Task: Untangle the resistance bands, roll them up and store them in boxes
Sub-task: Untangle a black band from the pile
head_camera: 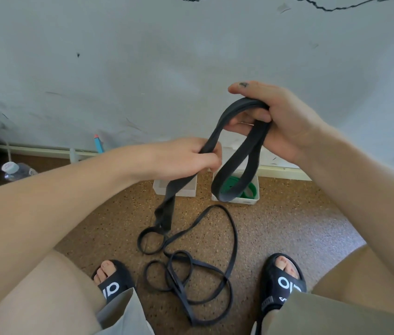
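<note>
The right hand (280, 119) grips a loop of wide black rubber resistance band (229, 165), the left hand (186, 160) pinching it lower. Its tail joins tangled thin black bands (191, 267) on the speckled brown floor (287, 226), near two white plastic boxes (249, 200), one holding a rolled green band (233, 183).

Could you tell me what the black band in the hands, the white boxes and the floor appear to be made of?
Black band: probably rubber or latex, matte; it bends in limp, smooth loops.
White boxes: likely plastic, smooth with rounded corners, though cardboard is possible.
Floor: brown with fine speckles, perhaps cork or vinyl; hard to tell.
</note>
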Motion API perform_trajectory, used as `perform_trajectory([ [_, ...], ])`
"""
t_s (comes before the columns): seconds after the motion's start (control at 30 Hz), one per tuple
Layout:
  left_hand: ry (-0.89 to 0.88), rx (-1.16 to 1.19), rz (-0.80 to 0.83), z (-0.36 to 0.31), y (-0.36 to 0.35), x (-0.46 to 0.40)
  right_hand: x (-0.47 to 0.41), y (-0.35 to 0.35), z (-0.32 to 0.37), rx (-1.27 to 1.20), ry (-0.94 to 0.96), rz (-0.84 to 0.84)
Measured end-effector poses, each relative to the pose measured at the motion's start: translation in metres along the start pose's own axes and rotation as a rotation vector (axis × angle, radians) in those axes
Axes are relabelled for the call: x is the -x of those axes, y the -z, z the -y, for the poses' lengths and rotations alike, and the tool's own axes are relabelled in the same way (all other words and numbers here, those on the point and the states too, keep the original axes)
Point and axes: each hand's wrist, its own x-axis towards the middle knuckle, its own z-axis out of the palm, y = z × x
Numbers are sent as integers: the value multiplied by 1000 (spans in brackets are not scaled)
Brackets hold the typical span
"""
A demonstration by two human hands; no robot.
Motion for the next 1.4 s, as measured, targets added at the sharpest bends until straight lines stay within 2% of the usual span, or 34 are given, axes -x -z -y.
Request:
perform_trajectory([
  [0.23,88,106,117,14,3,0,-5,10,-2,-42,24,-106],
  [0.4,109,60,68,26,10,-1,-6,27,3,-93,52,-239],
  [0.6,104,-129,-27,38,12,-1,-8,54,7,-100,55,-353],
  [0.67,67,-219,-133,38,18,0,-9,66,6,22,0,-338],
  [0.73,38,-266,-240,37,24,4,-10,78,2,293,-136,-279],
  [0.83,-9,-293,-317,32,30,9,-8,84,-15,847,-366,-53],
  [0.9,-29,-358,-336,24,29,10,-4,72,-30,940,-383,47],
  [0.97,-60,-422,-356,16,24,8,0,50,-39,802,-348,96],
  [1.07,-88,-506,-357,9,16,5,3,20,-43,463,-286,202],
  [1.13,-82,-606,-355,7,11,3,2,8,-45,403,-184,232],
  [1.27,-51,-746,-389,10,7,2,4,1,-48,719,19,190],
  [1.4,-94,-600,-379,20,12,7,8,0,-45,950,242,140],
])
